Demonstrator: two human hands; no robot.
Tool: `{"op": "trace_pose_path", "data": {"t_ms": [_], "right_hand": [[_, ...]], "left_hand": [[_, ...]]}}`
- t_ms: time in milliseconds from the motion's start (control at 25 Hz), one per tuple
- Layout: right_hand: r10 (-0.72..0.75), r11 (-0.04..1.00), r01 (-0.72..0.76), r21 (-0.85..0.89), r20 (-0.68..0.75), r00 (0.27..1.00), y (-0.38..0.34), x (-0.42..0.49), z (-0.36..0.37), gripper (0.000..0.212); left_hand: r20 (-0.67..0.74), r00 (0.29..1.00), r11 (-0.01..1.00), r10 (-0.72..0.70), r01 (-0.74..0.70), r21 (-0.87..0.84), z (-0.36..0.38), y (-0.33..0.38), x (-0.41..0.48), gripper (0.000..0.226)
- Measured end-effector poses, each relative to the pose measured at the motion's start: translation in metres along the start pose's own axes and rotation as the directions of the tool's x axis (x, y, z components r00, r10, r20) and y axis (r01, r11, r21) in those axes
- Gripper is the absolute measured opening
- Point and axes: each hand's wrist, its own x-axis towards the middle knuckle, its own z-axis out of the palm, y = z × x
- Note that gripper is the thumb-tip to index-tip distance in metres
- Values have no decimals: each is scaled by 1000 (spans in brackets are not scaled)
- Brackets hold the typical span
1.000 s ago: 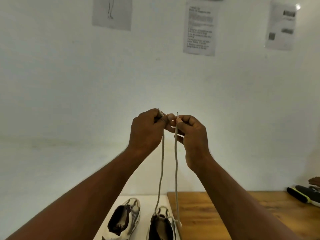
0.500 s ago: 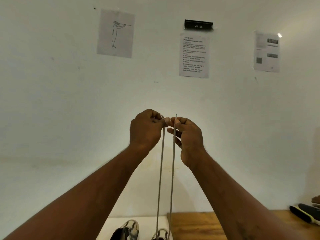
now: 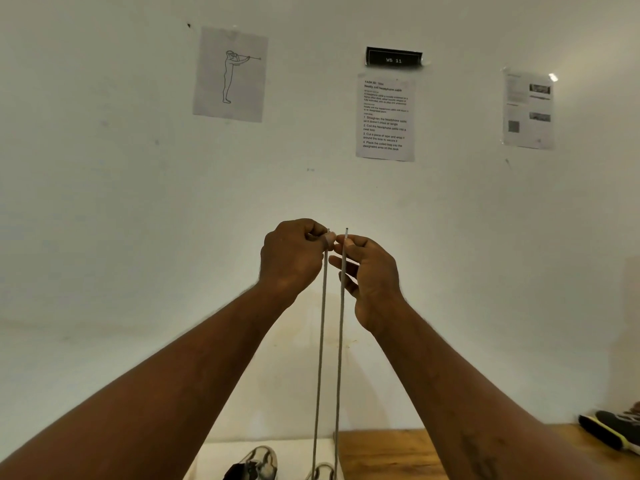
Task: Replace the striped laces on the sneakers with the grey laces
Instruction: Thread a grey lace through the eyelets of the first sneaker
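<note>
Right now both hands are raised in front of the white wall, each pinching one end of the same thin, round-corded grey lace (image 3: 340,341). The left hand (image 3: 294,254) is curled closed around its end, thumb pressed to forefinger, with only a sliver of tip showing. The right hand (image 3: 370,275) nips its strand between thumb and forefinger just below the stiff tip, which stands clear above the thumb, while its other fingers lie loosely spread behind the cord. The two strands drop straight and nearly parallel, close but apart, to the pale sneaker (image 3: 322,473) at the bottom edge, beside a second white-and-black sneaker (image 3: 256,465) on a white mat (image 3: 214,459) next to the brown wooden table (image 3: 388,455). How the cord enters the eyelets is cut off. The lace looks very light, soft and limp, straight only because it is pulled taut; its smooth tips are probably the only rigid part. Gripping just under each tip seems best for threading, and matching the ends likely evens the lengths.
</note>
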Motion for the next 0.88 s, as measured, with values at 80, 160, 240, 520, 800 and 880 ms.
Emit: {"op": "trace_pose_path", "data": {"t_ms": [80,160,240,520,800,880], "right_hand": [[-1,1000,1,1,7,1000,0,1,0,18],[-5,1000,5,4,20,1000,0,2,-1,18],[-17,1000,17,-10,34,999,1,3,-2,19],[-42,998,44,-35,51,998,7,9,-10,21],[-52,998,53,-37,17,999,8,21,-11,20],[-45,998,45,-40,3,999,9,24,-10,21]], "left_hand": [[6,1000,1000,-1,1,-13,0,0,2,13],[4,1000,1000,-3,3,-18,0,-1,3,13],[-7,1000,1000,0,0,-19,0,-3,3,13],[-13,1000,1000,12,-12,1,5,-6,7,15],[-2,1000,999,-28,28,-45,11,-2,15,16],[9,999,998,-40,41,-44,12,0,17,18]]}}
